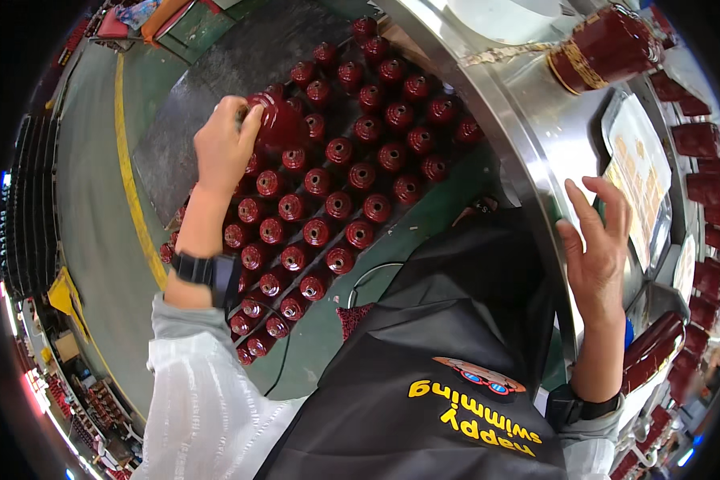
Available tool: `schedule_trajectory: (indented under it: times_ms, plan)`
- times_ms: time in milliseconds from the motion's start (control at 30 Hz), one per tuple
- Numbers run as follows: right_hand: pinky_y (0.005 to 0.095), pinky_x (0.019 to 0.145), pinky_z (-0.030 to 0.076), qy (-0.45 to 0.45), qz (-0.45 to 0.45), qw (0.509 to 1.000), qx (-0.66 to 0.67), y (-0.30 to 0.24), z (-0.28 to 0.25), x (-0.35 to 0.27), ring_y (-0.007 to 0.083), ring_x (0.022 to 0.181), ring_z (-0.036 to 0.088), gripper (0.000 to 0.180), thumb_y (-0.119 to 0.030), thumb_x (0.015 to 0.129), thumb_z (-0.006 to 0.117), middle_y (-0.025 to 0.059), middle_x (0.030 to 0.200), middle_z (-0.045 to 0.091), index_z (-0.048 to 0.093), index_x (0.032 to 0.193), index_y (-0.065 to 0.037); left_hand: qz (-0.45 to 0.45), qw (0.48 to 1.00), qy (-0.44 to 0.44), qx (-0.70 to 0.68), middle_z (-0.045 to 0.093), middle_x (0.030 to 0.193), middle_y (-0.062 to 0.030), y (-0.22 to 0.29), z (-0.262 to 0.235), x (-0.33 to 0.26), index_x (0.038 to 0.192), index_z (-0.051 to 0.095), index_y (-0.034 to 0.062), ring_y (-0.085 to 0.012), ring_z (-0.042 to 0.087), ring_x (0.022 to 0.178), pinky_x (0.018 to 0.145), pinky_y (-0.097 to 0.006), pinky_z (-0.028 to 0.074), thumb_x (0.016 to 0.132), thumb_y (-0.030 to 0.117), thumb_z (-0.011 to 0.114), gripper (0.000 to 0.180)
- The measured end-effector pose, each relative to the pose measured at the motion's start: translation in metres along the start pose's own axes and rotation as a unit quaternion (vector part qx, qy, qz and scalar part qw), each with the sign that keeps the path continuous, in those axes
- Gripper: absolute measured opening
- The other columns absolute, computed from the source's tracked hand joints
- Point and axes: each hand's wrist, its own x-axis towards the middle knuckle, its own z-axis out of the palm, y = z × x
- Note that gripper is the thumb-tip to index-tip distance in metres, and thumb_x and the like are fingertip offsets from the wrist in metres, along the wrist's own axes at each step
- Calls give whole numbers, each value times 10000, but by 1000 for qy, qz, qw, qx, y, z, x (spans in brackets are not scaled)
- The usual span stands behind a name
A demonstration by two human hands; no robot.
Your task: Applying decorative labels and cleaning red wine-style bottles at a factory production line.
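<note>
My left hand [226, 148] grips a glossy dark red rounded piece [283, 126], thumb and fingers closed at its near-left side. It is held above rows of similar dark red pieces [316, 182], each with a small hole in its top. Over the edge of the metal table [528, 136], my right hand [598, 248] is open, its fingers apart and nothing in them. Close to those fingers lies a pale sheet with gold-coloured patterns [642, 164]. Farther along the table, a dark red glossy vessel with a gold patterned band [608, 50] lies on its side.
Under the rows is a dark board [196, 104] on the green floor [92, 160]. A yellow line [128, 176] runs along the floor at left. More red vessels [698, 140] line the far right. A white round basin [504, 16] sits at the table's far end.
</note>
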Motion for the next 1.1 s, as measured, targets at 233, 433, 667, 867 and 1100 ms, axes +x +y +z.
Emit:
schedule_trajectory:
  times_ms: [233,433,667,867,1100]
  plan:
    - [478,1002,369,-96,30,994,-52,-2,26,8,393,1157,459,508,-97,774,677,181,1230,508,547,1244,47,-40,998,-43,14,654,879,-171,-63,129,34,948,584,47,-364,644,830,719,-428,503,892,334,626,295]
    - [520,1020,341,-149,40,984,-85,3,24,5,443,1162,446,523,-132,793,656,222,1268,492,526,1251,84,-59,990,-126,30,648,916,-227,-72,235,51,1003,541,42,-407,647,824,714,-476,533,896,363,596,343]
    - [549,990,363,-175,35,980,-93,9,23,4,456,1151,445,493,-277,910,565,230,1271,487,520,1249,79,-92,977,-191,-2,653,951,-240,-91,323,40,1039,514,33,-406,659,856,721,-482,541,933,398,513,380]
    - [562,970,368,-186,38,978,-80,11,21,3,455,1141,438,504,-307,926,545,237,1263,484,498,1266,61,-167,948,-265,54,651,962,-244,-99,366,22,1049,509,30,-396,662,876,721,-484,542,939,355,498,343]
    - [576,944,367,-189,37,977,-90,13,22,-3,458,1134,432,525,-345,942,511,242,1257,473,489,1267,67,-193,942,-275,0,605,1086,-247,-96,364,6,1142,520,67,-432,624,959,791,-517,508,928,336,463,349]
